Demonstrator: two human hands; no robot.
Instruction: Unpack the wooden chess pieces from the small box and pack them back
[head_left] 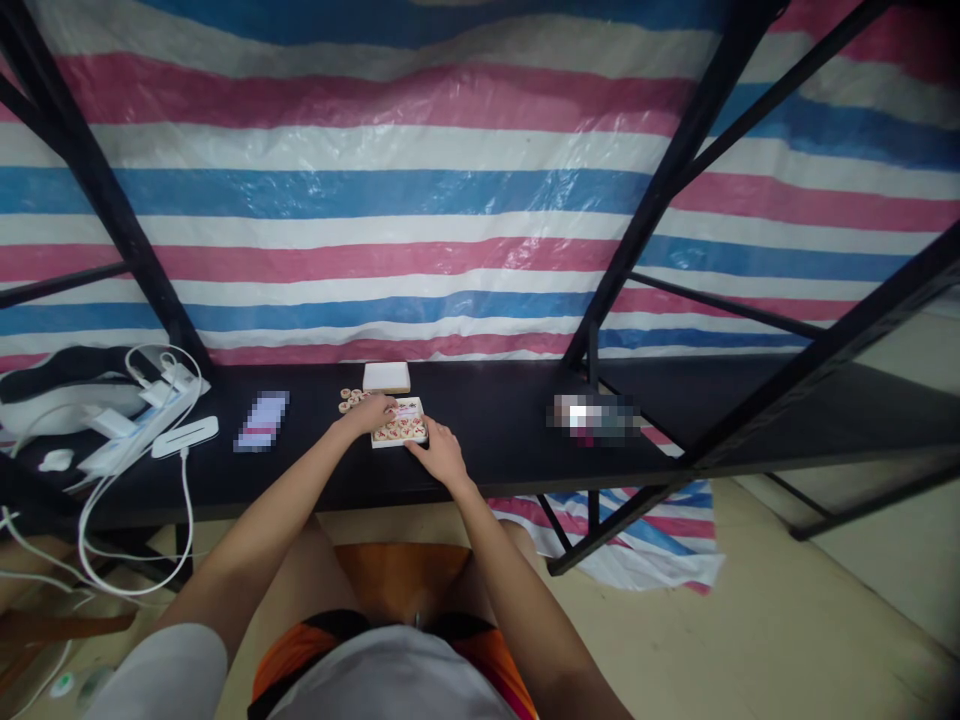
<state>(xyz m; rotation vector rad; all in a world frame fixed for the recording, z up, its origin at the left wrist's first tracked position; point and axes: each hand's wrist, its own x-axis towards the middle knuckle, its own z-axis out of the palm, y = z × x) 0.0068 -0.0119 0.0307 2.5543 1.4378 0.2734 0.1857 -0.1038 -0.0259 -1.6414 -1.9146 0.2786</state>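
A small white box (380,442) sits on the black desk, with several round Chinese chess pieces (400,430) inside it. The pieces are pale with red and dark markings. My left hand (373,411) reaches over the box's left rim, fingers bent together; whatever they pinch is hidden. At the right side of the box is my right hand (441,453), its thumb at the front corner and its fingers along the right edge, gripping it. Beside my left hand, more round pieces (349,398) lie on the desk, partly covered by the hand. Behind the box lies a white lid (387,377).
A phone (262,421) with a blurred screen lies to the left. Further left are a power strip (161,395), white cables and a white flat device (185,437). A blurred object (592,415) lies on the right. Black frame posts (630,255) rise from the desk (495,410).
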